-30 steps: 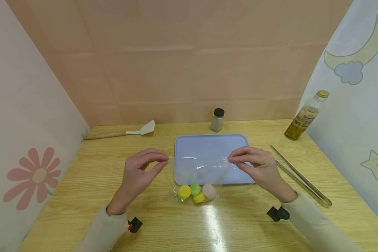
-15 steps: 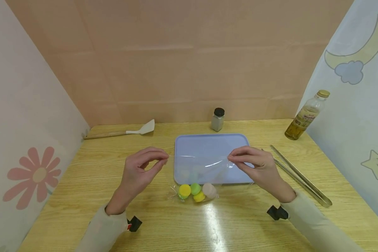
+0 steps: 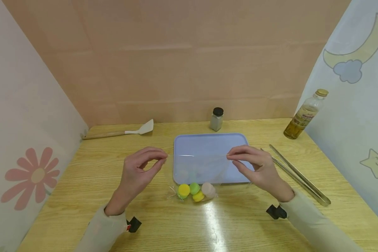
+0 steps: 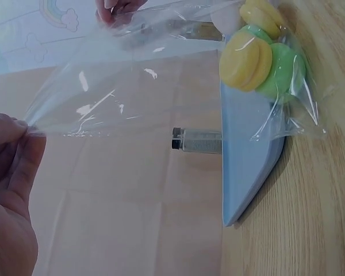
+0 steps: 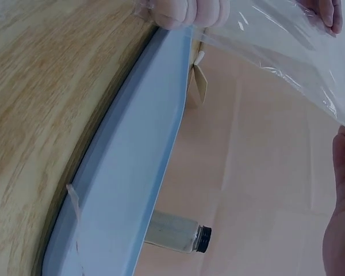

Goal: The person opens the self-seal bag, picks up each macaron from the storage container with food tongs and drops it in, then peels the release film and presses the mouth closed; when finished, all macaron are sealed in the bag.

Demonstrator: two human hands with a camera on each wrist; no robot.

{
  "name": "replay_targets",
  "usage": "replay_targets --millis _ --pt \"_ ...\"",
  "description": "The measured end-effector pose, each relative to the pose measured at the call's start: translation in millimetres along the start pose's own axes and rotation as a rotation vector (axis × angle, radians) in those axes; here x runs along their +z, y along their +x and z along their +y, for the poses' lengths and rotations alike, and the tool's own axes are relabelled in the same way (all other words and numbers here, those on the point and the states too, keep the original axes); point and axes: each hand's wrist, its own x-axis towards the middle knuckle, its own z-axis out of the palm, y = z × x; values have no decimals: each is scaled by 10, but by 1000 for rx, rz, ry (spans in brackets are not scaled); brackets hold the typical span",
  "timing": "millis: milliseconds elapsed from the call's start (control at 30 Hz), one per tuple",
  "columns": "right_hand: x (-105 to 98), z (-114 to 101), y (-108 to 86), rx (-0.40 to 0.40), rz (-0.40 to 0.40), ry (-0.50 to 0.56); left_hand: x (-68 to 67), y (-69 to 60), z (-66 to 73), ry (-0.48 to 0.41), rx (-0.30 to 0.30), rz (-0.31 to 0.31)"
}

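A clear plastic bag (image 3: 192, 164) is stretched between both hands in the head view. My left hand (image 3: 141, 168) pinches its upper left corner between thumb and fingers. At the upper right corner my right hand (image 3: 255, 163) pinches the film. Several macarons lie at the bottom of the bag, among them a yellow macaron (image 3: 184, 191), a green macaron (image 3: 194, 188) and a pale pink macaron (image 3: 208, 190). The left wrist view shows the clear film (image 4: 92, 98) running from the left fingertips down to the macarons, in front of the blue tray (image 4: 238, 172).
The blue tray (image 3: 214, 141) lies behind the macarons. Further back stand a black-capped jar (image 3: 216, 120) and, at right, an oil bottle (image 3: 303, 117). A spatula (image 3: 123, 133) lies at back left, metal tongs (image 3: 302, 175) at right. A thin pale strip (image 5: 75, 210) crosses the tray's edge.
The bag's upper edge is pulled straighter, with fewer glints on the film. The right fingertips have shifted slightly; both hands otherwise keep nearly the same place.
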Motion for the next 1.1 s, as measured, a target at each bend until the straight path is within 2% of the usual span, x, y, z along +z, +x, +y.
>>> replay_targets --millis 267,467,633,900,967,1100 --pt "107 -15 -10 83 116 15 60 -1 8 16 17 34" --pt "157 -34 -16 136 178 -25 96 11 32 64 -24 61" --pt "171 -33 3 144 198 -86 92 12 27 106 -42 74" --pt "200 -13 12 123 235 -102 90 31 -4 137 40 74" --pt "206 -11 11 119 239 -105 89 30 -9 132 39 76" --pt "208 -3 20 123 231 -90 77 30 -6 119 -1 60"
